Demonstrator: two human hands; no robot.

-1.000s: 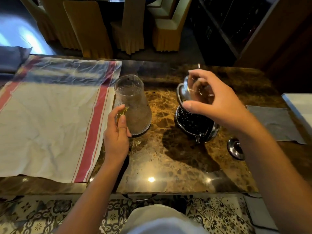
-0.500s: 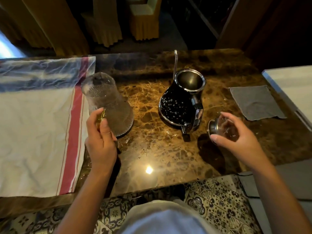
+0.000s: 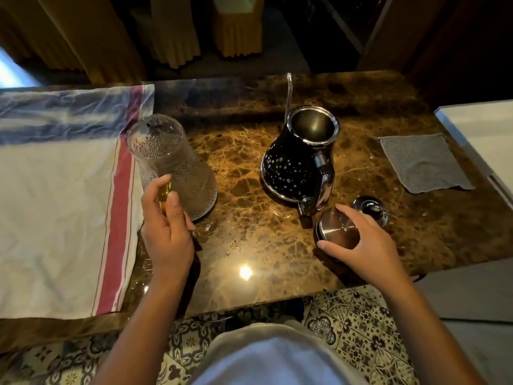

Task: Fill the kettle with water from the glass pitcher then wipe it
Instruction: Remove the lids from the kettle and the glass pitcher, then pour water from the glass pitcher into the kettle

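Setting the kettle lid (image 3: 337, 229) flat on the desk (image 3: 249, 245) beside the kettle (image 3: 297, 165), right hand (image 3: 363, 245) curled over its rim, grip closed on the lid; best lowered gently near the glass stopper (image 3: 370, 208) without knocking it, then let go. Left hand (image 3: 166, 232) wrapped round the amber handle of the glass pitcher (image 3: 172, 165), which stands on the desk just right of the striped cloth (image 3: 61, 204); worth keeping that hold firm and low for a steady lift toward the kettle's open mouth, pouring slowly past the thin spout. Grey wiping cloth (image 3: 424, 162) lying well to the right, ready for later. Hard to tell: water level in the pitcher behind its pebbled glass, whether the lid already touches the desk, and the inside depth of the kettle.
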